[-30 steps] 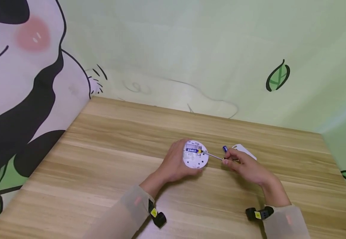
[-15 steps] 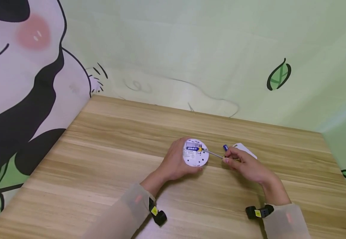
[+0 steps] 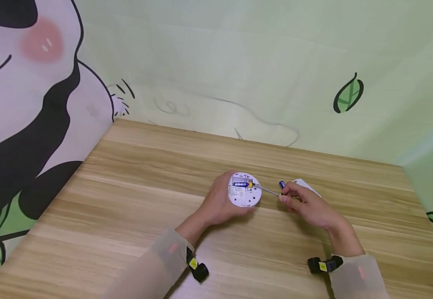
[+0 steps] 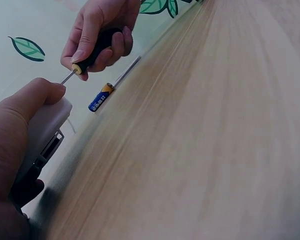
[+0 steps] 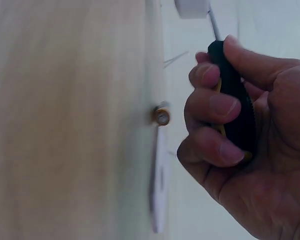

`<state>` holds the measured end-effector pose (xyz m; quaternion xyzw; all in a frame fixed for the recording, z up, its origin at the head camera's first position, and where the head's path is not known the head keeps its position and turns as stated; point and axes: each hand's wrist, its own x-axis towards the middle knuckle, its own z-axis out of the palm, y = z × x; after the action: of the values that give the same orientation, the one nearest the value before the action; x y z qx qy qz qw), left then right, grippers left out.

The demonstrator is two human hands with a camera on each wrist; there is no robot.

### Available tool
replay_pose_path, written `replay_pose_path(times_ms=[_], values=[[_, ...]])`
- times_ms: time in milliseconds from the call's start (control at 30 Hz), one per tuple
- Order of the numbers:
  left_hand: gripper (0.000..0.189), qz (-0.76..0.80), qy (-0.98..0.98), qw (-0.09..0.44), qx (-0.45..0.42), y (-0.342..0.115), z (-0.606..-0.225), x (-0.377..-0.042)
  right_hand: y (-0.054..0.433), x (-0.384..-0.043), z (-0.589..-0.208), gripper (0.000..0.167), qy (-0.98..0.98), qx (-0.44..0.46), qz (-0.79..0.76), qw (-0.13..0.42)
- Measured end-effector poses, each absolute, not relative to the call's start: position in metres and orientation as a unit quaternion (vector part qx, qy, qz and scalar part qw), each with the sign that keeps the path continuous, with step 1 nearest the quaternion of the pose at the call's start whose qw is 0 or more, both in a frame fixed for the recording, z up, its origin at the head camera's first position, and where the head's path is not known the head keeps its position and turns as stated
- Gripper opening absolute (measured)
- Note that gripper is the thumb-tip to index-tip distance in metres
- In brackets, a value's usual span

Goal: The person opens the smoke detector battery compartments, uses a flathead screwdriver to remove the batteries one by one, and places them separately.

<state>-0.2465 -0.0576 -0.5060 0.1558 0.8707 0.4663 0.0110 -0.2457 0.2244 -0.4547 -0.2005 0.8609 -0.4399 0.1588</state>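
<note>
My left hand point(image 3: 218, 201) grips a round white smoke detector point(image 3: 244, 200) by its rim, its back face up toward the head camera. A blue battery with a yellow end point(image 3: 240, 184) lies in its open compartment. My right hand point(image 3: 309, 207) holds a screwdriver point(image 3: 269, 191), fingers wrapped round its dark handle point(image 5: 236, 100) in the right wrist view. The metal shaft reaches over the detector to the battery's yellow end; exact tip contact is too small to tell. In the left wrist view the thumb point(image 4: 37, 97) presses on the detector's edge.
A loose blue battery point(image 3: 282, 184) with a copper-coloured end lies on the wooden table point(image 3: 145, 166) beyond my right hand. Beside it is a flat white cover point(image 3: 307, 185), partly hidden by that hand. A printed wall point(image 3: 216, 62) stands behind the table.
The detector has risen very slightly in the head view, and the screwdriver's shaft has shifted a little with it. Both hands keep their holds.
</note>
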Motion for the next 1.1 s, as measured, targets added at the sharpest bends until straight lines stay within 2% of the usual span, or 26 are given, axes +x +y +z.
replay_pose_path(times_ms=[200,1100], values=[[0.11,0.462,0.871,0.011,0.166,-0.057,-0.506,-0.248,0.224,-0.241,-0.446,0.01,0.892,-0.193,-0.39,0.123],[0.115,0.455,0.874,0.009,0.17,-0.058,-0.509,-0.247,0.23,-0.242,-0.438,0.015,0.885,-0.192,-0.402,0.135]])
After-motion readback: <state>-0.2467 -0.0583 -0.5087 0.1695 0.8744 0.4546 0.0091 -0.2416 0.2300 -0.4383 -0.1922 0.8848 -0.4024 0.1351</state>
